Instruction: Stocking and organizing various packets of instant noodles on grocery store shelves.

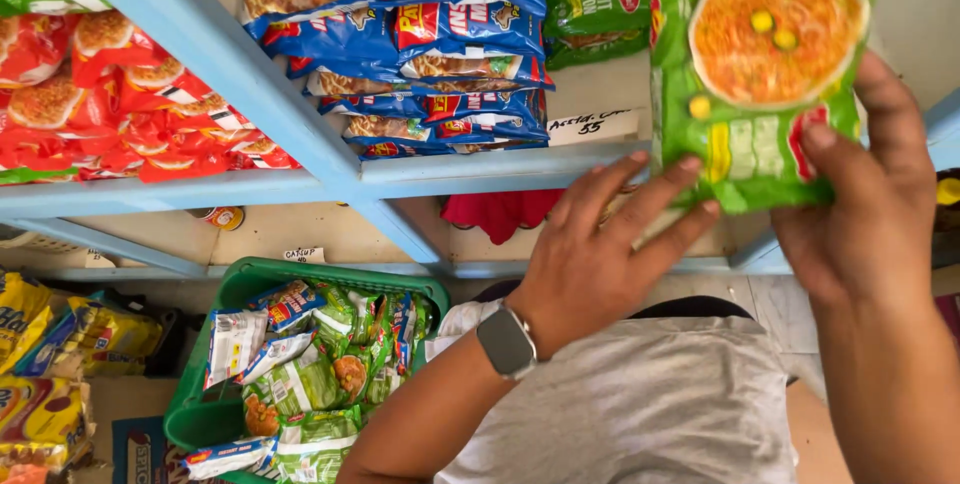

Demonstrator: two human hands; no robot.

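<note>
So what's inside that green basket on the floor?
The green basket holds noodle packets, mostly green and white, some blue. Whatever lies beneath the top ones is covered.

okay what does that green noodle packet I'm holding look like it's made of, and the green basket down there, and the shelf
Green noodle packet: thin glossy plastic film, judging by its sheen and crinkles. Green basket: looks like moulded rigid plastic, with a smooth rounded rim. Shelf: probably wood painted light blue, matte; the paint hides the grain.

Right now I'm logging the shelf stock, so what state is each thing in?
green noodle packet: sealed, upright, held at the shelf.
right hand: gripping the packet's edge.
left hand: fingertips on the packet's lower corner.
green basket: full of packets.
blue packets: stacked flat.
</note>
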